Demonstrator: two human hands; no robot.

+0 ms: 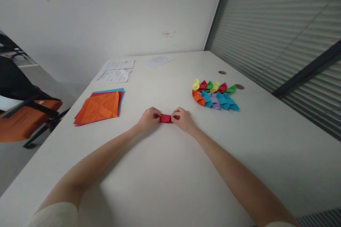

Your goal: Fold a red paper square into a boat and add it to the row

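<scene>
A small folded strip of red paper [166, 118] lies at the middle of the white table [165, 170]. My left hand [149, 117] pinches its left end between thumb and fingers. At the opposite end, my right hand [183, 118] is closed on the paper the same way. Both fingertips cover the ends of the strip, so only its middle shows. Off to the right sit two rows of small folded paper pieces [214, 100] in yellow, red, green, orange, blue and purple. To the left is a stack of square paper sheets [99, 106], orange on top.
Printed sheets [114, 72] lie at the table's back left, and another printed page [159, 60] is near the wall. Two round brown spots [239, 87] mark the tabletop at the right. Blinds [277, 25] run along the right side; an orange-seated chair [29, 117] stands left.
</scene>
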